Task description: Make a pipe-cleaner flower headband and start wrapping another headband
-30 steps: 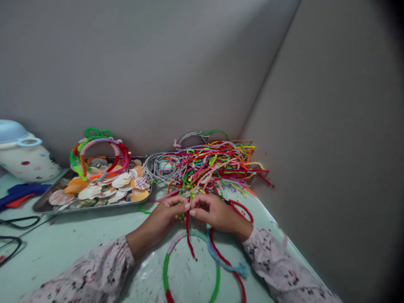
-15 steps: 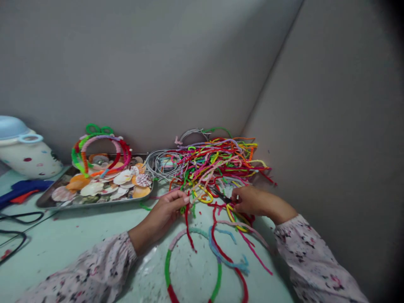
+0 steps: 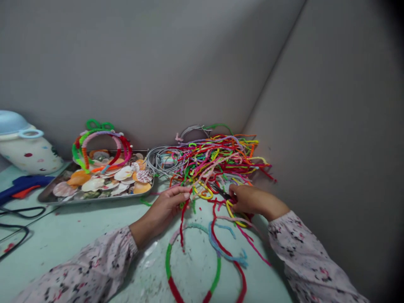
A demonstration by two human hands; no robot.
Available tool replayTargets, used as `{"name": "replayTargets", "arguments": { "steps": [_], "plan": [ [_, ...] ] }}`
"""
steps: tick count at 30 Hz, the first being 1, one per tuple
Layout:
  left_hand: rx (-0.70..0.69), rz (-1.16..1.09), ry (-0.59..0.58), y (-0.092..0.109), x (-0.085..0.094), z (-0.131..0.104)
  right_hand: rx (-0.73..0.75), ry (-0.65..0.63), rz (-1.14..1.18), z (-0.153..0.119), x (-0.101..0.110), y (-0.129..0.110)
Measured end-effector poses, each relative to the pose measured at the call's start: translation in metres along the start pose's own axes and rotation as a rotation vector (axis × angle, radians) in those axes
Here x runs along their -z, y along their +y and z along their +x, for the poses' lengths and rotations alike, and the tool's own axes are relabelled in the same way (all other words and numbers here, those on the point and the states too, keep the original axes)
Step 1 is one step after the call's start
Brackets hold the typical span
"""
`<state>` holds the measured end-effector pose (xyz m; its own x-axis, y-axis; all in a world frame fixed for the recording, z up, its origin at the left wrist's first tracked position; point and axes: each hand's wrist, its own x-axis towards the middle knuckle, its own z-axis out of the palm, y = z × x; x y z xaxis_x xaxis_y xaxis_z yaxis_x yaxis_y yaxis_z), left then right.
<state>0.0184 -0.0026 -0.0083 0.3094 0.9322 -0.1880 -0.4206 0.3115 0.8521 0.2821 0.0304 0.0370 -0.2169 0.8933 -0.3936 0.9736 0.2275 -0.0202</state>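
Observation:
Between thumb and fingers, my left hand pinches a red pipe cleaner that hangs down toward the table. My right hand is closed on dark-bladed scissors at the near edge of the pile; its fingers partly hide the handle. Yellow loops lie just under that hand. In front of both hands is a ring wrapped in green, red and pink. Light blue pieces and a long red strip lie beside it.
A heap of coloured pipe cleaners lies by the wall, with coiled grey wire to its left. A metal tray holds shells and wrapped rings. At the far left are a white cup, a blue tool and black cable.
The red pipe cleaner's lower end has swung left and up as my left hand shifted slightly. My right hand has moved a little left with the scissors. The view has shifted slightly.

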Motion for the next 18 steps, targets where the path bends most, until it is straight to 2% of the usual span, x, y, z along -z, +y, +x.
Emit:
{"name": "replayTargets", "arguments": {
  "steps": [8, 13, 18],
  "plan": [
    [0.034, -0.012, 0.033, -0.001, 0.001, 0.002, 0.074, -0.013, 0.078, -0.001, 0.003, 0.008],
    [0.035, 0.009, 0.032, -0.002, 0.001, 0.002, 0.069, -0.052, 0.144, -0.004, 0.007, 0.013],
    [0.025, 0.018, 0.024, -0.002, 0.000, 0.001, 0.069, -0.037, 0.141, -0.007, 0.012, 0.017]
  ]
}}
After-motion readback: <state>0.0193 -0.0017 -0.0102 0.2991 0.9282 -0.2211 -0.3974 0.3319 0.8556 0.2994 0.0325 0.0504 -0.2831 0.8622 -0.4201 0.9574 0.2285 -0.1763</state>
